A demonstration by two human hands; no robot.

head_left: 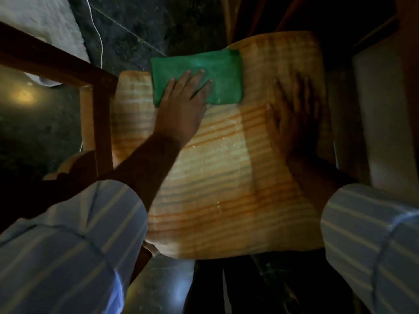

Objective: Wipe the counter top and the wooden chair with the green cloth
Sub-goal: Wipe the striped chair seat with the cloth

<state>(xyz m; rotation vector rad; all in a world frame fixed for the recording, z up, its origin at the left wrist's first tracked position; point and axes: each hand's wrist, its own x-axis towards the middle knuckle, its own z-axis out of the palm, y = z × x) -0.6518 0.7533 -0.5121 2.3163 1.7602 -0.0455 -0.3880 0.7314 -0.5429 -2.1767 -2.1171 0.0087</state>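
While the left hand [181, 103] presses flat on the green cloth [196, 79], fingers spread, grip released w/ palm down, not clenched, the cloth lies folded on the wooden chair [215, 177] seat, at its far-left part. Cloth's far edge sits about level w/ the seat's far edge; its left edge is near the seat's left side, a thin strip of bare wood left there. Right hand [294, 114] lies flat on the seat too, open, fingers extended, holding nothing, near the right edge and in shadow. Hands are apart, a band of bare seat betw. them.

Most of the seat nearer the person is bare: striped grain, light specks on it. Near edge is rounded, just above the person's dark legs. Striped sleeves [68, 245] are rolled at both forearms.

Left of the seat a dark wooden frame [95, 94] stands close, narrow gap only. Dark floor [136, 23] beyond the far edge, w/ a thin white cord [99, 41] on it. Right side: pale panel [383, 109], close; too dark to tell what.
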